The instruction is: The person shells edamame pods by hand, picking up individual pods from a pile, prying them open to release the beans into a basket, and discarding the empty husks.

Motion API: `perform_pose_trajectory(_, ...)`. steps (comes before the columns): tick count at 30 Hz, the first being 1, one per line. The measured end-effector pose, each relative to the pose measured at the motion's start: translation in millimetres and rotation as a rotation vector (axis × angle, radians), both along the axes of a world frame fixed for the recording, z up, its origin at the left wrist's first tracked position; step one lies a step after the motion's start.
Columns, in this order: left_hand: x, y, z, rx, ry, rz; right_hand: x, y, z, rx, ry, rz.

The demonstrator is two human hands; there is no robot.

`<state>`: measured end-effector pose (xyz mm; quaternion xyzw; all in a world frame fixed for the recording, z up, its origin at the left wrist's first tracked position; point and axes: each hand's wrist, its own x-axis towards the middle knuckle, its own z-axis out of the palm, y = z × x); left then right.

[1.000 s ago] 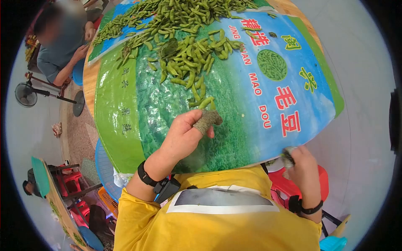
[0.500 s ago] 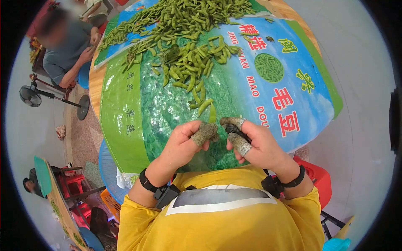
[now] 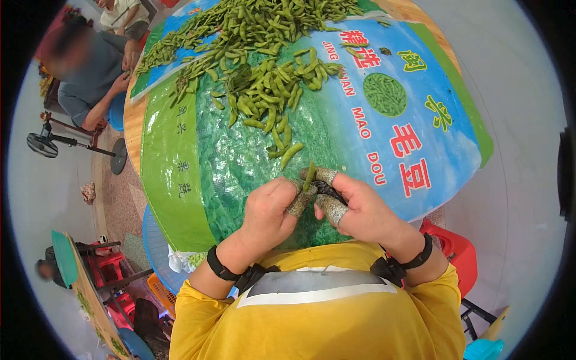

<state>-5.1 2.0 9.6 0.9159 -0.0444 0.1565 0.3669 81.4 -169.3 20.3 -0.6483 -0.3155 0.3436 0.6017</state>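
A green soybean pod stands upright in the pinched fingertips of my left hand, whose thumb and forefinger wear grey-brown wraps. My right hand is closed beside it, its wrapped forefinger tip at the pod. Something black shows between the right thumb and forefinger; what it is I cannot make out. Beyond my hands, a loose pod lies at the near end of a trail leading to a large heap of pods. Under them is a printed green and blue plastic sheet.
The sheet covers a wooden table. A blue basket is low on the left, and a red stool on the right. Across the table's left side sits a person in a grey shirt. A black fan stands on the floor.
My hands have come together, closing the gap between them. The pod at my left fingertips has moved slightly right and down, and now sits between both hands' fingers.
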Motion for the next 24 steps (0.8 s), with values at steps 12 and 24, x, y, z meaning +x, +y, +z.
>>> perform_pose_trajectory(12,7.7,2.4,-3.9,-1.914,0.714,-0.265,12.3,-5.4,5.3,0.153,1.106,0.143)
perform_pose_trajectory(24,10.3,7.0,-10.3,0.172,0.007,0.017,12.1,4.6,7.1,-0.108,0.635,0.041)
